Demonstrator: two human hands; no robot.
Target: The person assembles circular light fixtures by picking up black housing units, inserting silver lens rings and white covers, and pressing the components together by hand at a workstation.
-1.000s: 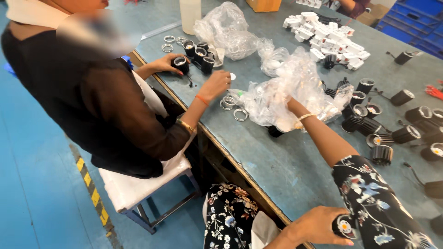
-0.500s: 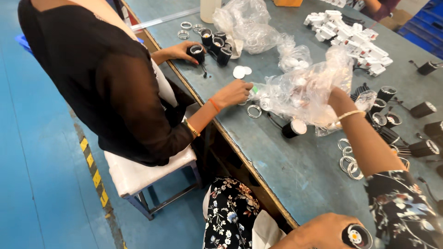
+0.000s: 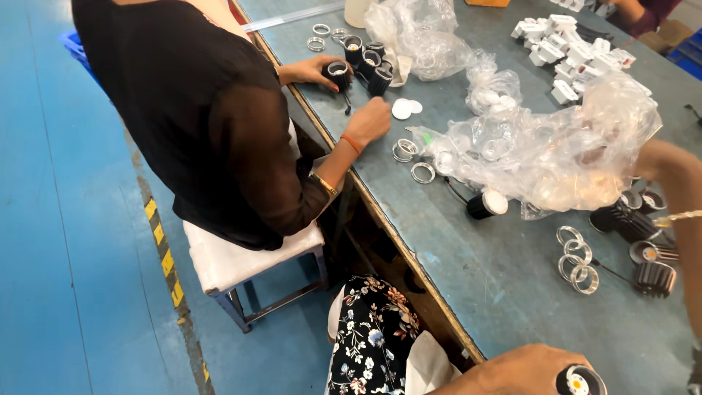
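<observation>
Bench (image 3: pixel 512 292) is grey-blue and runs diagonally from 6 o'clock up to 12.

Clutter first: a big crumpled clear plastic bag (image 3: pixel 556 146) sits mid-bench at about 2 o'clock, with round white discs visible inside. A black cylinder with a white cap (image 3: pixel 486 205) lies just at the bag's lower edge. Loose metal rings (image 3: pixel 578 260) lie at 3 o'clock, finned black housings (image 3: pixel 643 252) just beside them. White clips are piled (image 3: pixel 563 40) at 1 o'clock.

A co-worker in a black top (image 3: pixel 197 110) is seated at 11 o'clock on a white-padded stool (image 3: pixel 241 260), both hands on black parts near a cluster of black cylinders (image 3: pixel 365 55).

Left hand (image 3: pixel 512 369) is at 5 o'clock, bottom edge, fingers wrapped round a small black round housing (image 3: pixel 580 382) with a white face and an orange centre dot; only its top shows.

Right forearm (image 3: pixel 680 190) comes in at 3 o'clock with a gold bangle; the right hand (image 3: pixel 647 157) goes behind the bag, can't tell whether its fingers are closed.
</observation>
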